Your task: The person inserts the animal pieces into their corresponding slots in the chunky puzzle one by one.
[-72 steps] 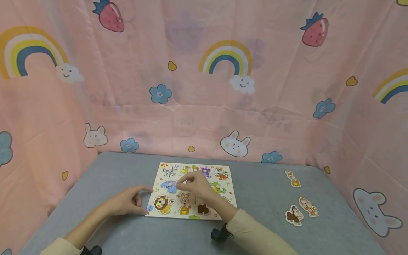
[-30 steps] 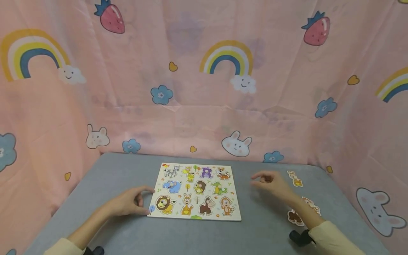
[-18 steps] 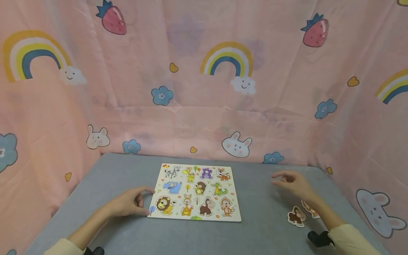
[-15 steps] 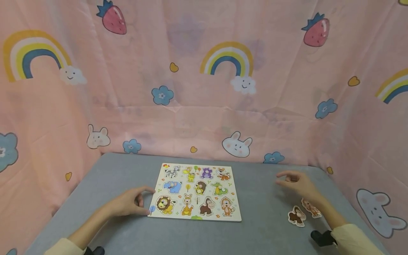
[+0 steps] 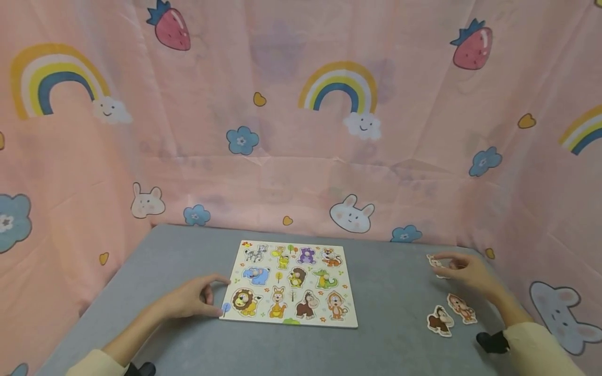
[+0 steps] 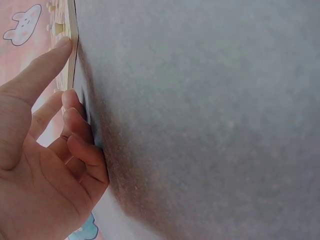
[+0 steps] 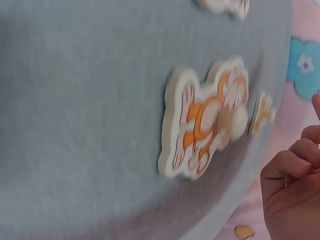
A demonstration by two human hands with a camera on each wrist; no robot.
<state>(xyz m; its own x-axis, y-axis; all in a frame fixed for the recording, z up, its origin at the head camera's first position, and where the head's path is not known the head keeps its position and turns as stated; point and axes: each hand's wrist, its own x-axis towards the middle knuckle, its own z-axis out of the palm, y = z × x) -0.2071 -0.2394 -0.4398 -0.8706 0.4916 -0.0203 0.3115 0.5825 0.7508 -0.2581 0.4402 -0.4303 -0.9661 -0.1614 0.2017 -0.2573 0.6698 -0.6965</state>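
Note:
An animal peg puzzle board [image 5: 349, 316] lies on the table; its lion, kangaroo, horse, monkey and other pictures are visible. My left hand [image 5: 188, 298] rests at its left side, thumb and index finger touching the edge, other fingers bent. In the left wrist view the thumb [image 6: 47, 67] meets the board's pale edge. Over at the right, my right hand [image 5: 472, 272] hovers at the kangaroo puzzle piece [image 5: 436, 263] with thumb and index finger apart, partly hiding it. The right wrist view has this piece [image 7: 261, 115] on the table, apart from the visible fingers.
A monkey piece [image 5: 462, 309] with a round knob and a brown horse piece [image 5: 439, 321] lie nearer to me than the right hand. The grey table [image 5: 385, 303] ends at a pink printed curtain [image 5: 282, 172] behind and at both sides.
My right hand has left the puzzle board and travelled right to the kangaroo piece, uncovering the board, then the horse and monkey pieces. The left hand has stayed at the board's edge.

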